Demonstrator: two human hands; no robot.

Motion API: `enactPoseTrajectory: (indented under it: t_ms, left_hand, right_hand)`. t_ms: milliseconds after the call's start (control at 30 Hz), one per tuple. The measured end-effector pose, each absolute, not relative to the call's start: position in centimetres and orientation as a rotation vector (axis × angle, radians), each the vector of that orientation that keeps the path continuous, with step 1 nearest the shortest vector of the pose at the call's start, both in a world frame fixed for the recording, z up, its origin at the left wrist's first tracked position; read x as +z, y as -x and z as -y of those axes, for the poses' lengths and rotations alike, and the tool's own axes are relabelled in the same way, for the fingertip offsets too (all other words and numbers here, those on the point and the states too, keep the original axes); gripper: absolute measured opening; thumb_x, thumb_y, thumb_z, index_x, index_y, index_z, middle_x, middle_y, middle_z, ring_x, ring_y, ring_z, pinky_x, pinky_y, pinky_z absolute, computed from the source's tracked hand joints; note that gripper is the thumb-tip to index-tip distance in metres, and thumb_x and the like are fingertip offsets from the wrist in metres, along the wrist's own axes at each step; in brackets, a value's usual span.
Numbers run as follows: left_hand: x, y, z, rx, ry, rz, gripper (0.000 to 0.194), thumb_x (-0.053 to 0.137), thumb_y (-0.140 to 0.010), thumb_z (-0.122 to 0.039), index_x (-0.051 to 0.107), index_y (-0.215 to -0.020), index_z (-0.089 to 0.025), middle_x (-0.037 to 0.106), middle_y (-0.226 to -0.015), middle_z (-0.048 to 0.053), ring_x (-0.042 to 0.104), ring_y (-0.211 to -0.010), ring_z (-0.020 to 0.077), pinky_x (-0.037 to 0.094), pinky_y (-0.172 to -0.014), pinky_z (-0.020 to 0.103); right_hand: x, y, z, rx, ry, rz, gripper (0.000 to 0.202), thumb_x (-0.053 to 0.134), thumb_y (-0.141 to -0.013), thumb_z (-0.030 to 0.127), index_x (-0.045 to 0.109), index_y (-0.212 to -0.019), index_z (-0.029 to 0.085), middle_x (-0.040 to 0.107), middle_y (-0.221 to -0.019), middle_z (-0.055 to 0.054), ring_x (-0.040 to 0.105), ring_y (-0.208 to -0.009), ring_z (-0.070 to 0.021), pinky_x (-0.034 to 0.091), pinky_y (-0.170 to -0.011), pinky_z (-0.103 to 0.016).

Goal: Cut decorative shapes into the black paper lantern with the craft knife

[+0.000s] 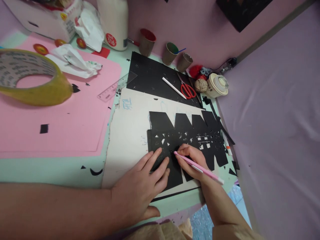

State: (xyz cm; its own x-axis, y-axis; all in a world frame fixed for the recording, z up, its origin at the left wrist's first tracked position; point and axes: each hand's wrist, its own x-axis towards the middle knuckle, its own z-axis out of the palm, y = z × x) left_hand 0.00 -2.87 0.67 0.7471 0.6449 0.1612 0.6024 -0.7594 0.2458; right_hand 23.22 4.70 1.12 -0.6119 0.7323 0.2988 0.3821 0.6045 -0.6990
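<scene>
A black paper cutout [183, 125] with pointed flaps and small star, moon, triangle and window-shaped holes lies on a white board [125, 133]. My left hand [142, 183] rests flat on its left part, fingers spread. My right hand [193, 160] is closed around a pink pen-like tool [202, 169], whose tip touches the black paper just right of my left fingertips. Whether that tip is a blade is too small to tell.
Behind the cutout are a black sheet [147, 75], red scissors [187, 90], a white pen [173, 87] and a clear ruler [117, 87]. A large tape roll [62, 90] sits left on pink sheets [75, 126]. Paint cups [147, 42], a white bottle [115, 23] and a lidded tub [217, 85] stand along the back.
</scene>
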Motion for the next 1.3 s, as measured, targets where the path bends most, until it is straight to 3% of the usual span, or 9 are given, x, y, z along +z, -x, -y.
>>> enactPoseTrajectory:
  t_ms: [400,833,1300]
  left_hand:
    - [0.51,0.04,2.87,0.341,-2.740,-0.998,0.086,0.053,-0.079,-0.076,0.054,-0.137,-0.013,0.043,-0.151,0.018,0.023,-0.144,0.0465,0.013,-0.114,0.056]
    - [0.68,0.09,2.76,0.344,-2.763,-0.981,0.085,0.051,-0.080,-0.076,0.054,-0.136,-0.012,0.044,-0.150,0.019,0.025,-0.143,0.0473,0.010,-0.114,0.055]
    - [0.64,-0.02,2.79,0.356,-2.761,-0.982,0.085,0.053,-0.079,-0.076,0.055,-0.135,-0.012,0.044,-0.150,0.019,0.026,-0.142,0.0483,0.010,-0.114,0.056]
  right_hand:
    - [1.06,-23.29,-4.60,0.807,0.913,2.225,0.019,0.061,-0.084,0.006,0.052,-0.082,0.023,0.055,-0.072,0.001,0.057,-0.065,-0.0144,0.047,-0.059,-0.028]
    - [1.15,-22.82,-4.36,0.853,0.974,2.080,0.011,0.062,-0.087,0.013,0.057,-0.085,0.022,0.063,-0.075,-0.001,0.061,-0.063,-0.0137,0.049,-0.055,-0.026]
    - [1.02,-22.92,-4.43,0.826,0.981,2.155,0.011,0.063,-0.087,0.013,0.057,-0.086,0.023,0.064,-0.075,-0.001,0.061,-0.064,-0.0137,0.050,-0.057,-0.026]
